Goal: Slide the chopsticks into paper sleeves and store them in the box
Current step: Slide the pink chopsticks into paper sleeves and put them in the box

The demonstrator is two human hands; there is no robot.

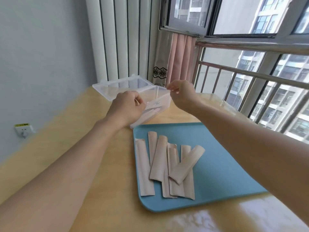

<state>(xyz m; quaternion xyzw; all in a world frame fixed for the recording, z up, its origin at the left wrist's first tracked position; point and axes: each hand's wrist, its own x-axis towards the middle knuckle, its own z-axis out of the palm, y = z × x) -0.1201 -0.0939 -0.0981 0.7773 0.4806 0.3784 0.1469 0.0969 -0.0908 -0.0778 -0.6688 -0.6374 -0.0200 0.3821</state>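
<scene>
A clear plastic box point(164, 104) stands open at the back of the table, its lid point(103, 87) folded back. Pale sleeved chopsticks point(153, 111) lie inside it. My left hand point(127, 108) hovers over the box's near left end, fingers curled round the end of a beige paper sleeve point(137, 101). My right hand point(181, 96) is at the box's far right corner and pinches a thin pale tip between thumb and forefinger; most of that piece is hidden. Several empty paper sleeves point(167, 166) lie fanned on a blue tray point(222, 169).
The wooden table point(100, 181) runs along a grey wall on the left, with a socket point(23, 130) low down. A white radiator point(123, 39), a pink curtain point(178, 57) and a barred window point(250, 77) stand behind and to the right.
</scene>
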